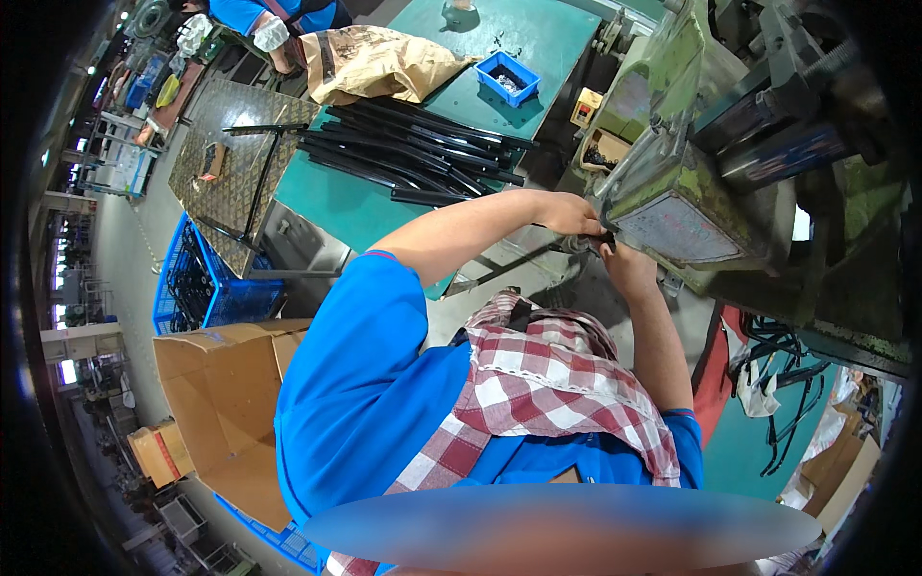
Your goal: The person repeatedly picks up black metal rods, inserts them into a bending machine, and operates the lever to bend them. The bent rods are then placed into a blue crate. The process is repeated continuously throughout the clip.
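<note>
My left hand reaches to the work point of a worn green machine, its fingers curled over a small dark piece that is mostly hidden. Just below it, my right hand is raised to the same spot with fingers bent, touching that piece or the machine; which one I cannot tell. A bundle of long black tubes lies on the green table to the left of my hands. A small wooden box with dark little parts sits on the machine above them.
A blue tray and brown sack rest on the table. Left are a patterned bench, blue crate and open carton. A co-worker is at upper left. Black bent frames lie on another table at right.
</note>
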Tool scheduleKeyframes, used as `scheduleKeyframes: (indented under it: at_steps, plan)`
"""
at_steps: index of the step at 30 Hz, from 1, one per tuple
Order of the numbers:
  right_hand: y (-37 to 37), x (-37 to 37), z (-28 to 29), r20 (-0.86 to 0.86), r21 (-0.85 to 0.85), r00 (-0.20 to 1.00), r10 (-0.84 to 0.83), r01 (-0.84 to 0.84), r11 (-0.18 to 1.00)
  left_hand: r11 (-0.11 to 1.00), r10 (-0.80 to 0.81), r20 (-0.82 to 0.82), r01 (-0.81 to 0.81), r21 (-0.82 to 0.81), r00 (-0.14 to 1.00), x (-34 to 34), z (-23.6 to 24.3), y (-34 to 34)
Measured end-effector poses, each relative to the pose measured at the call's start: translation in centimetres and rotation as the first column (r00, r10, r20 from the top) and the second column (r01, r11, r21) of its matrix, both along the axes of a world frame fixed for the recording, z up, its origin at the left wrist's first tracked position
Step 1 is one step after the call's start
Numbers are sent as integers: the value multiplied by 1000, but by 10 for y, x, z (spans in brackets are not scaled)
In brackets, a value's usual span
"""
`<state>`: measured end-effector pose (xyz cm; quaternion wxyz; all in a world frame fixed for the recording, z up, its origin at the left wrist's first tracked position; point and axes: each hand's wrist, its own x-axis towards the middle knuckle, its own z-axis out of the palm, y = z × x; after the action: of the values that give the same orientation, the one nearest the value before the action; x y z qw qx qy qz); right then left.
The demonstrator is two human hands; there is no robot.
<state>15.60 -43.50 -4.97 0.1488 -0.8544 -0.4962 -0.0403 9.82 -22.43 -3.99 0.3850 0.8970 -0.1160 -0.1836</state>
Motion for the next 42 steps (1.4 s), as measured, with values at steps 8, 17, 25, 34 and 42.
scheduleKeyframes:
  at_steps: [8, 17, 25, 34, 42]
  plan:
    - [-3, 12, -34, 119, -33, 992, 39, -36, 999, 989, 132, -213, -144, -41, 968, -14, 12, -9]
    - [-7, 7, -23, 58, -36, 998, -18, 20, 999, 965, 144, -397, -218, -148, 906, -2, 17, -1]
    - [-30, 7, -2, 49, 10, 998, -41, 41, 999, 977, 176, -213, -197, -81, 961, 19, -4, -25]
    - [-45, 15, -13, 54, -70, 994, -92, 96, 993, 998, -51, -270, 62, 34, 962, 24, 12, -22]
    - [-41, 12, -3, 28, -100, 997, -65, 68, 993, 996, -72, -277, 86, 37, 958, 14, 22, -10]
